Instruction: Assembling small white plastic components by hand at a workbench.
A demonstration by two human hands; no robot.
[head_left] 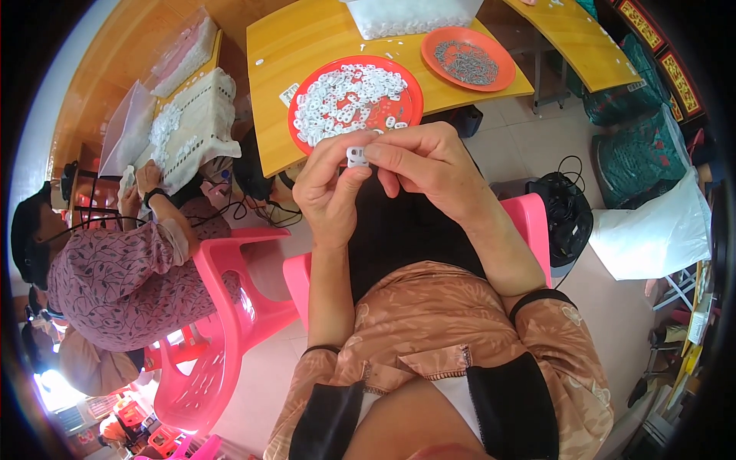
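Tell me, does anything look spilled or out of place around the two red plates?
Yes. A few small white pieces lie loose on the yellow table, outside the red plate of white pieces. Both hands, left hand and right hand, pinch one white piece.

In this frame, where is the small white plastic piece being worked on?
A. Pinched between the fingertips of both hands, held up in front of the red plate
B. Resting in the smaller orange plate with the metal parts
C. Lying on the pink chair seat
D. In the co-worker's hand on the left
A: the small white plastic piece sits between the left hand and the right hand, just below the red plate of white parts.
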